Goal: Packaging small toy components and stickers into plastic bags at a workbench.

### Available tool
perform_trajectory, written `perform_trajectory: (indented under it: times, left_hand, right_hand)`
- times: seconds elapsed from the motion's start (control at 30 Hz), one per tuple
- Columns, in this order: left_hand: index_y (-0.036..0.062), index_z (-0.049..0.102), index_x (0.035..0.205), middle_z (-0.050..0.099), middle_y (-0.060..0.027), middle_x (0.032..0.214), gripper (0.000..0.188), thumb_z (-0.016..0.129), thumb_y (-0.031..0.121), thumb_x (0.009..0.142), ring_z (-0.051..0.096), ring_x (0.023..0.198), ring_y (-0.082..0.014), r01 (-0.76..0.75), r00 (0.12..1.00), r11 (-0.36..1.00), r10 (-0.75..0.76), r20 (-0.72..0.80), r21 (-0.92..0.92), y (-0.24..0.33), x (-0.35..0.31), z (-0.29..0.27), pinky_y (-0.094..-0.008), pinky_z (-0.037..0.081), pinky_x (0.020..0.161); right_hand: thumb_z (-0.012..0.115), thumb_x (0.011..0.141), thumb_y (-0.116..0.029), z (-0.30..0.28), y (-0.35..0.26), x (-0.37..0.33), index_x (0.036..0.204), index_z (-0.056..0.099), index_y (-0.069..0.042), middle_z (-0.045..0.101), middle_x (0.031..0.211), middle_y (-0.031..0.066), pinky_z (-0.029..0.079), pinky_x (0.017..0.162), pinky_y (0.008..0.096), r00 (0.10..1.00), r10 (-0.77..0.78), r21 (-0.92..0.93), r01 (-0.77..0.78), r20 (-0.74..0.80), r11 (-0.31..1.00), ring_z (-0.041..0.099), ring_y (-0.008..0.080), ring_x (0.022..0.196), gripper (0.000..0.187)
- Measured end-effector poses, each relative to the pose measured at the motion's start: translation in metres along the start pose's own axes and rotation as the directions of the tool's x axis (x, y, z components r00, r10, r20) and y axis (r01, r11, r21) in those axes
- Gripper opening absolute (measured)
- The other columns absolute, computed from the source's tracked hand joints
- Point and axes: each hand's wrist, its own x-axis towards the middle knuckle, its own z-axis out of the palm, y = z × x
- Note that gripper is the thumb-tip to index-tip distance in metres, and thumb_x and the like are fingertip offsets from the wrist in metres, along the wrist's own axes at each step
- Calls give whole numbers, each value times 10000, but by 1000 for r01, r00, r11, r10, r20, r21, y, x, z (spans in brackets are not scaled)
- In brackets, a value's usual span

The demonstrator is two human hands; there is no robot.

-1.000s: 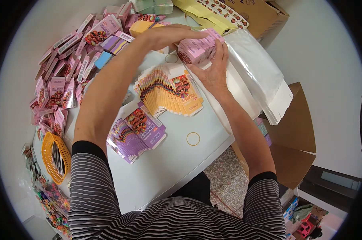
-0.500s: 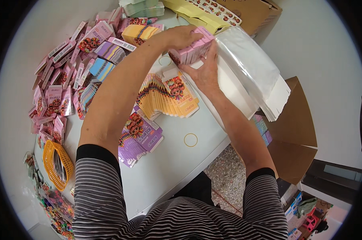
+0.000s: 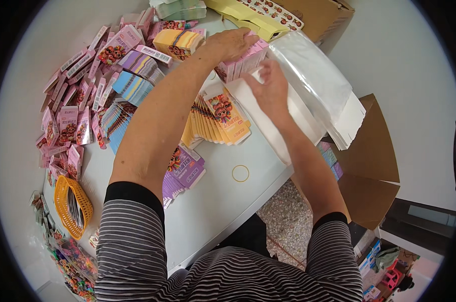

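A row of small pink cartons [image 3: 245,59] stands packed at the far end of a long white open box [image 3: 303,121]. My left hand [image 3: 232,44] lies across the left side of the row, its fingers bent over the far end and gripping it. Just nearer, above the box, my right hand [image 3: 269,88] is off the cartons, thumb and fingers apart and slightly blurred; nothing shows in it. Beside the box lie fanned yellow flat cartons [image 3: 228,118] and purple flat cartons [image 3: 187,171], partly behind my left forearm.
Many pink cartons [image 3: 69,123] are heaped at the left, beside blue [image 3: 130,86] and yellow [image 3: 177,43] carton stacks. A yellow basket [image 3: 73,206] stands at the near left. Clear plastic bags [image 3: 313,70] lie right of the white box. A rubber band [image 3: 240,173] rests on the table.
My right hand has let go of the pink cartons and moved slightly right and nearer. My left hand has shifted a little left along the row; its forearm has swung right.
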Motion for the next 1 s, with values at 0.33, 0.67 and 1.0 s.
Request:
perform_trajectory:
  times: [0.33,0.67,1.0]
  left_hand:
    - [51,420,1492,571,-250,1388,772,358,637,994,542,1295,-389,4,1000,991,0,29,-136,-30,21,12,-402,412,1091]
    - [64,442,1476,609,-224,1351,726,363,609,1002,582,1239,-394,79,996,994,-82,-40,-76,-21,19,14,-445,437,1065]
    - [77,641,1238,702,-202,1184,538,461,510,974,688,1088,-338,74,990,997,-78,-115,-35,2,6,11,-465,521,935]
  right_hand:
    - [666,889,-170,31,27,25,869,719,-25,658,815,155,491,755,445,814,-567,72,563,126,824,580,338,820,155]
    - [760,902,-246,14,28,34,915,705,-46,687,901,8,484,820,297,901,-157,250,57,403,967,601,131,864,208]
    - [775,850,-182,15,24,22,912,674,-11,656,857,56,485,782,309,927,-271,195,224,261,955,598,160,818,207]
